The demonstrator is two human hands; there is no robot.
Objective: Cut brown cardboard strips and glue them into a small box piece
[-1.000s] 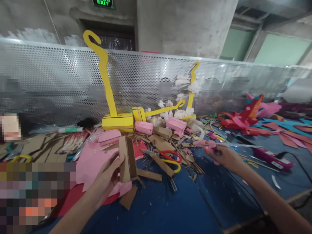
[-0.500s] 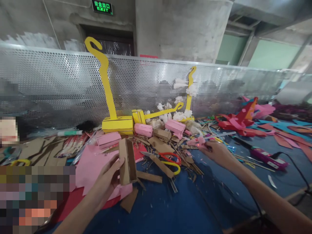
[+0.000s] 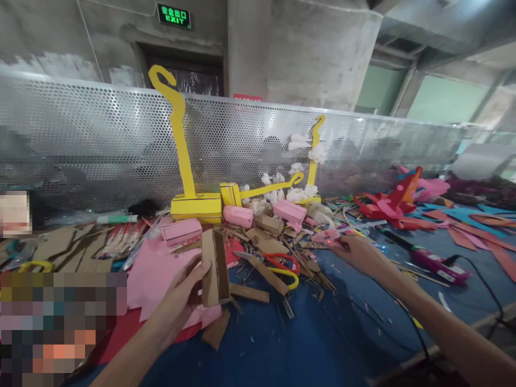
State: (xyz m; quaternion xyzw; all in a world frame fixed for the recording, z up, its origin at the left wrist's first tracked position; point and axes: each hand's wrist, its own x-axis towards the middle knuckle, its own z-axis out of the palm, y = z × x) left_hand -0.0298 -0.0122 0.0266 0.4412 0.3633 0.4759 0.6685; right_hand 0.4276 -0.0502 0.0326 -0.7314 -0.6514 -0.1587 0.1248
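Observation:
My left hand (image 3: 186, 287) is closed around a small open cardboard box (image 3: 210, 269), held upright with its hollow side turned to the right. Over the table's right half, my right hand (image 3: 357, 251) grips a pink hot glue gun (image 3: 327, 236) whose nozzle points left, with a clear glue stick at its back. The gun and the box are well apart. Between the hands lie scissors with red and yellow handles (image 3: 284, 263) and a cardboard strip across them. Pink paper (image 3: 159, 274) spreads under and beside my left hand.
Yellow hook-topped pieces (image 3: 183, 156) stand along the perforated metal panel (image 3: 242, 140). Pink wrapped boxes (image 3: 181, 231) and cardboard scraps litter the blue table (image 3: 290, 349). To the right lie a purple corded tool (image 3: 439, 266) and red paper shapes (image 3: 397, 207). A pixelated area covers the lower left.
The view has shifted slightly, so most things sit a little lower and further right on the left side. Both hands keep their holds on the cardboard box and the glue gun.

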